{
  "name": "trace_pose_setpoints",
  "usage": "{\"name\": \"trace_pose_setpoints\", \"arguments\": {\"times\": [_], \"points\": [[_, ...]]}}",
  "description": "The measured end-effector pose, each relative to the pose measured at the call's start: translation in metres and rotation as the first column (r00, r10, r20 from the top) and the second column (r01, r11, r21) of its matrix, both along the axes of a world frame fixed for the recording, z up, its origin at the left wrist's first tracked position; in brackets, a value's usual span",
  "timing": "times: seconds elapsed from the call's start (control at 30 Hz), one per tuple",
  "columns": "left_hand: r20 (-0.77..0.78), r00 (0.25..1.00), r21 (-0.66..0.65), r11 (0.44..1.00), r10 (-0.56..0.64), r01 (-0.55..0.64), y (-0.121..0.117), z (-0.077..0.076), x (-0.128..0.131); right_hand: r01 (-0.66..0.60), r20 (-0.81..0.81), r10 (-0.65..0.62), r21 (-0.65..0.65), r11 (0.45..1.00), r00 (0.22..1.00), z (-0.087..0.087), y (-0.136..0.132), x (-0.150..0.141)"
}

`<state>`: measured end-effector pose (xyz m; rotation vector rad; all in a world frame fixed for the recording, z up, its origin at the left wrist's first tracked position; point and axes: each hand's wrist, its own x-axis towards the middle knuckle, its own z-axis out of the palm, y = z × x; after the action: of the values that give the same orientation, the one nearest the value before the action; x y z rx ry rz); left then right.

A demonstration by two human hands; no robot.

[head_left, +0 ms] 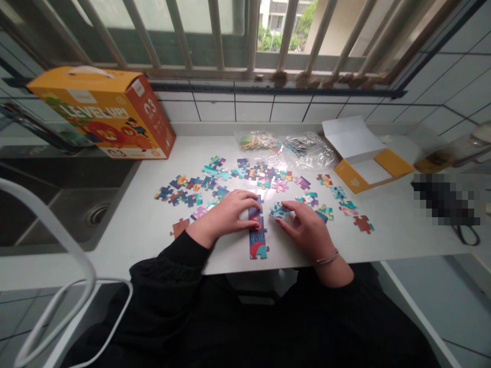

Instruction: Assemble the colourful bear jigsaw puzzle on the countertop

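Head view: the left hand (233, 212) is resting with fingers arched and thumb held apart over a joined puzzle strip (258, 237), while the right hand (309, 225) is curving loosely around a teal puzzle piece (279, 210); whether it is actually pinching that piece, I cannot tell. Uneven pressure from the left fingertips could be what pops a joint, since the strip is narrow and is relying on its small tabs. Its lower end is pointing towards the person and lying near the front of the counter (134, 230), so a pull that way could push it over the edge. The black sleeve (169, 260) is sitting just beside a brown piece (179, 227) and could drag it out of place, and the back of the right hand could nudge the teal-and-yellow piece (325, 212) close by. The strip is running under the left fingers; the teal piece is lying between it and the right palm, apart from the strip. Beyond both hands, loose pieces (209, 182) are spreading in an arc, with plastic bags (312, 153) behind them, a large orange box (103, 112) standing far left and a small lidded box (347, 176) sitting to the right.
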<state>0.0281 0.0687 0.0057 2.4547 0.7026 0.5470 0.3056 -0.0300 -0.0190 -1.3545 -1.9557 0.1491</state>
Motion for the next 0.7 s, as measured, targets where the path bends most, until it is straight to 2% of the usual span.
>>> {"name": "trace_pose_setpoints", "arguments": {"times": [0.2,0.4,0.57,0.7], "points": [[-0.044,0.999,-0.016,1.0,0.008,-0.008,0.005,-0.007,-0.003,0.103,0.126,-0.097,-0.04,0.994,0.987,-0.006,-0.028,0.006],[-0.042,0.997,0.019,0.998,0.06,-0.06,0.008,-0.015,-0.007,0.259,0.147,-0.252,-0.029,0.965,0.957,-0.012,-0.066,-0.006],[0.016,0.993,0.067,0.991,0.117,-0.118,0.007,-0.014,-0.008,0.3,0.156,-0.291,-0.041,0.953,0.944,-0.016,-0.071,-0.013],[0.043,0.988,0.099,0.984,0.146,-0.15,-0.012,-0.004,-0.005,0.294,0.15,-0.284,-0.05,0.955,0.947,-0.016,-0.069,-0.013]]}}
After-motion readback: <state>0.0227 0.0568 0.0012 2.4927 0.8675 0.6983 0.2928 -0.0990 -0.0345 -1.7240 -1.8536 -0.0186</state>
